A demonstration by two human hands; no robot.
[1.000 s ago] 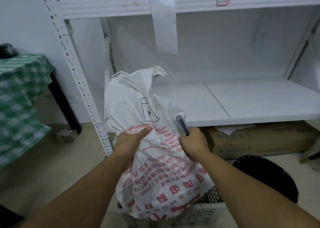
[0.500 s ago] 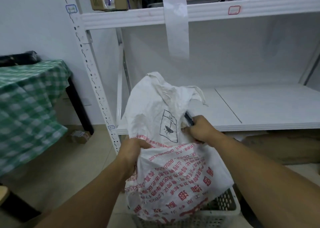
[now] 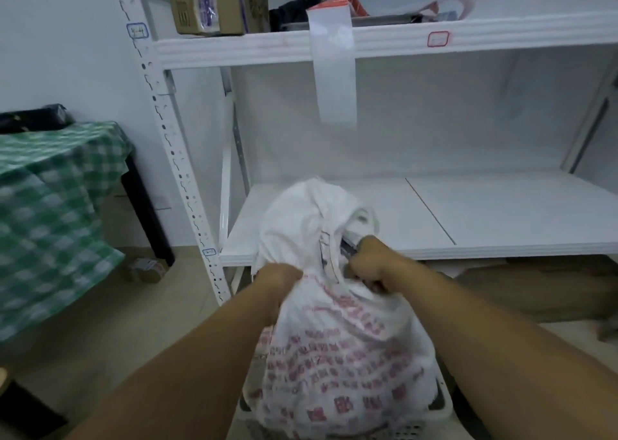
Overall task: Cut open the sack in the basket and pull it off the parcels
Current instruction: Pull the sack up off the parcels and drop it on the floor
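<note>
**Head view.** A white woven sack (image 3: 341, 356) with red print is shown standing in a white slotted basket (image 3: 443, 408) at the lower edge of the frame, in front of a white steel rack (image 3: 160, 112). The neck of the sack is bunched and raised well above the basket rim.

The left hand (image 3: 281, 277) is seen clenched on a fold at the sack's left shoulder, with the fingers curled into the fabric. The right hand (image 3: 371, 262) is closed round a dark cutter (image 3: 346, 247). The tip of the cutter is set against the crumpled neck (whether it has pierced the fabric cannot be told through the blur). The two hands are held near each other, with a ridge of fabric between them. The contents of the sack are hidden by the fabric.

**Surroundings.**
- A lower shelf board (image 3: 468, 212) lies behind the sack.
- On the upper shelf (image 3: 501, 35) a cardboard box (image 3: 207, 1) is stored, and a white strip (image 3: 334, 78) hangs from the shelf edge.
- At the left a table is draped with a green checked cloth (image 3: 50, 205).
- A small carton (image 3: 147, 269) lies on the floor near the table leg.
- Brown cardboard (image 3: 535, 289) is seen beneath the lower shelf board at the right.
</note>
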